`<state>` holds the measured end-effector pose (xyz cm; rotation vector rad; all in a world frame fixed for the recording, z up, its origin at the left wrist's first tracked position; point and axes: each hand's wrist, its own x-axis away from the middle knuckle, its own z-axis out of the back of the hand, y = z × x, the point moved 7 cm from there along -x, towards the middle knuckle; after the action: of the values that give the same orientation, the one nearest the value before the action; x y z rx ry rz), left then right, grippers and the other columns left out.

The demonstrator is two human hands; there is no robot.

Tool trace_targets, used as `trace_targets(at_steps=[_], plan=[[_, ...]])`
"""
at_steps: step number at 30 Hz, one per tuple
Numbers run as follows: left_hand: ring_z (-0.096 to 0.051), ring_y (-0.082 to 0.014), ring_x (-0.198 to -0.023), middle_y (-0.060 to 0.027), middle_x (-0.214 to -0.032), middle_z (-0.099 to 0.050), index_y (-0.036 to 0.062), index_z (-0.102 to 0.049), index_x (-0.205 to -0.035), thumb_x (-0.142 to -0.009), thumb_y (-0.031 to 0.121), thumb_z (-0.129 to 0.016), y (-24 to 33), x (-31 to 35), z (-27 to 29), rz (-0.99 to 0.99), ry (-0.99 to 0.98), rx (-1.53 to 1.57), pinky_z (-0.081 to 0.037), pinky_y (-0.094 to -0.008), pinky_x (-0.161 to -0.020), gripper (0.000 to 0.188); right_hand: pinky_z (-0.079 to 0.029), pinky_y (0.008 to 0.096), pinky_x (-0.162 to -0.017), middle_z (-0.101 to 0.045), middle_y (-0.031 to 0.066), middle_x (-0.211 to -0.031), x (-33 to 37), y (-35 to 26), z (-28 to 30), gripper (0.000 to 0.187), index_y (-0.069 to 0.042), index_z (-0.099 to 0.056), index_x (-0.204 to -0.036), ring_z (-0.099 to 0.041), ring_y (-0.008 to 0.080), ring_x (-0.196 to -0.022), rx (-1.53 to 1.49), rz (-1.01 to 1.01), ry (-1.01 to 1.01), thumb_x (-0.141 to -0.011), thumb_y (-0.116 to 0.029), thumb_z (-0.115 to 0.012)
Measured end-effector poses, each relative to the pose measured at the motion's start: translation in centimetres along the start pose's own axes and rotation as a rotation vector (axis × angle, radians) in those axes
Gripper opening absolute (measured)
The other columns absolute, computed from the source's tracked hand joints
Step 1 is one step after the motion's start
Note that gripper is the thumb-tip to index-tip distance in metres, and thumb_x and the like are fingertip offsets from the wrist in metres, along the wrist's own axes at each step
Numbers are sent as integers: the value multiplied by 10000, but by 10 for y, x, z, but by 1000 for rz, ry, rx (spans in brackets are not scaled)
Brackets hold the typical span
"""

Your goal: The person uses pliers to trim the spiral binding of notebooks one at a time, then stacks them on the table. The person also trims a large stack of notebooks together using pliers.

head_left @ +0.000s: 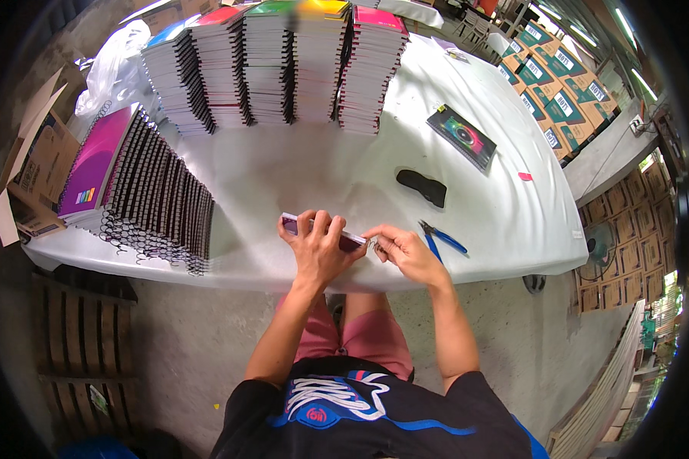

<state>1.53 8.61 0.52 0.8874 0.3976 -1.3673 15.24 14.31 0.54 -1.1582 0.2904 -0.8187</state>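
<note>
Notebook (pixel 350 244): under the left fingers (pixel 319 222), pale-edged, dark purplish face; we see it partly covered.
Left grip: grasping the notebook from above.
Right fingers (pixel 385 232): curled at the notebook's right end; we cannot make out whether they pinch anything.
Pliers (pixel 447 239): blue-handled, on the counter (pixel 505 229), right of the right fingers.
Flapped carton (pixel 50 180): far left of the fingers, contents hidden.
Stacked boxes (pixel 560 103): farthest right, contents hidden.

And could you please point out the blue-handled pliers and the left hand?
Blue-handled pliers (pixel 448 239), head view: on the right handle.
Left hand (pixel 318 246), head view: back of the hand.
</note>
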Motion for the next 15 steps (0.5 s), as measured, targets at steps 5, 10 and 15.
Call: trace_targets(at_steps=[5, 10, 15], plan=[[-456, -228, -982, 10, -859, -500, 185, -613, -839, -529, 602, -738, -2, -1, 3, -14, -4, -3, -235, -557, -885, 535, -453, 296, -638, -575, 87, -726, 6, -36, 7, 288, -78, -572, -1167, -524, 130, -669, 124, 133, 187, -887, -147, -578], [-447, -240, -973, -5, -848, -498, 174, -614, -829, -574, 620, -709, -5, 0, 6, -47, -5, 50, -244, -568, -879, 523, -467, 307, -659, -646, 88, -809, 6, -20, 10, 297, -76, -618, -1122, -584, 166, -765, 120, 252, 141, -834, -142, -644], [-444, -254, -963, -22, -834, -491, 141, -610, -779, -587, 597, -717, -5, -3, 7, -12, -47, 53, -244, -568, -883, 507, -468, 304, -666, -658, 91, -821, 9, -31, 10, 187, -39, -671, -998, -598, 177, -777, 255, 291, 265, -835, -121, -630]])
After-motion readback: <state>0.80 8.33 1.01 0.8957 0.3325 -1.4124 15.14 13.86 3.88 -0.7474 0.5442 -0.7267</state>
